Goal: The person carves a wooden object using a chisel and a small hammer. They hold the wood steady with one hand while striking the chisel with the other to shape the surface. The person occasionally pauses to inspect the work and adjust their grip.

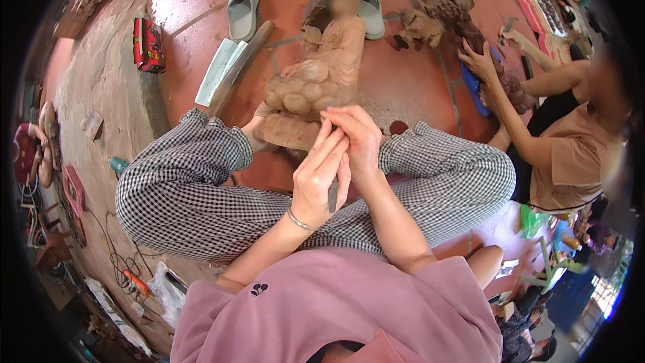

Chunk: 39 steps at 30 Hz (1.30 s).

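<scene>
Wood, pale and reddish, fills the middle of my view: a carved wooden statue [316, 74] lies on the red floor [195, 0] between my crossed legs in checked trousers [195, 188], its base toward me and its rounded lotus lobes just beyond my fingers. My left hand [319, 178] is wrapped around a dark chisel [333, 191], whose lower end shows below the palm; the upper end is hidden behind my fingers, so I cannot tell exactly where it meets the wood. My right hand [359, 138] is curled closed over the left fingers near the statue's base, pressing on the tool and hand together. A silver bracelet [300, 222] circles my left wrist.

Left of the statue, a long wooden stick [242, 67] lies across a pale flat board [218, 70]. Farther left a red rectangular box [148, 44] with a dark label sits at the edge of the dusty strip. Two pale slippers [243, 8] rest near the statue's head. On my right, another person [571, 141] in a tan shirt lays a hand on a darker carving [457, 17].
</scene>
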Tool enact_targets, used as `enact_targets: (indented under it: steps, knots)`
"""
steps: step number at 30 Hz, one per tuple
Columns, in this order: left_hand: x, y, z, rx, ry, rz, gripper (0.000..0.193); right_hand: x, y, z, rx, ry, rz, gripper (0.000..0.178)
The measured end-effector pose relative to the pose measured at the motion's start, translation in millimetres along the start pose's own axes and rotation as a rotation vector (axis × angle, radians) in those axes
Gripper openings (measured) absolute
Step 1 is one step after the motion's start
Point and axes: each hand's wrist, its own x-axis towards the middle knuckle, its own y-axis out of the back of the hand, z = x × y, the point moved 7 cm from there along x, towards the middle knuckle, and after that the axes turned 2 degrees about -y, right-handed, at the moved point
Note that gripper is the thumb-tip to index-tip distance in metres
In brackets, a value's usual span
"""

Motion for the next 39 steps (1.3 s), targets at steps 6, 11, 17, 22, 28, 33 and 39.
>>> enact_targets:
  steps: [6, 11, 17, 22, 28, 33, 39]
  knots:
    - [-14, -13, -3, -0.013, 0.000, -0.073, 0.030, -22, 5, 20, 0.089, -0.129, -0.090, 0.028]
    - [-13, -16, 2, -0.077, -0.047, -0.058, 0.028, -31, 22, 21, 0.166, -0.130, -0.016, 0.025]
    - [-16, 6, -44, -0.507, 0.425, 0.225, 0.018, -34, 7, 11, 0.351, -0.424, -0.626, 0.017]
    - [-27, -8, -64, -0.722, 0.738, 0.127, 0.016, -21, 25, 1, 0.268, -0.190, -0.154, 0.039]
    - [-35, -27, -57, -0.719, 0.696, -0.142, 0.027, -30, 17, -3, 0.242, 0.059, -0.136, 0.039]
    - [-28, -15, -50, -0.629, 0.556, -0.072, 0.022, -27, 21, 9, 0.270, -0.128, -0.097, 0.024]
    - [-23, -23, -57, -0.526, 0.446, 0.001, 0.042, -32, 10, 21, 0.345, -0.327, 0.025, 0.025]
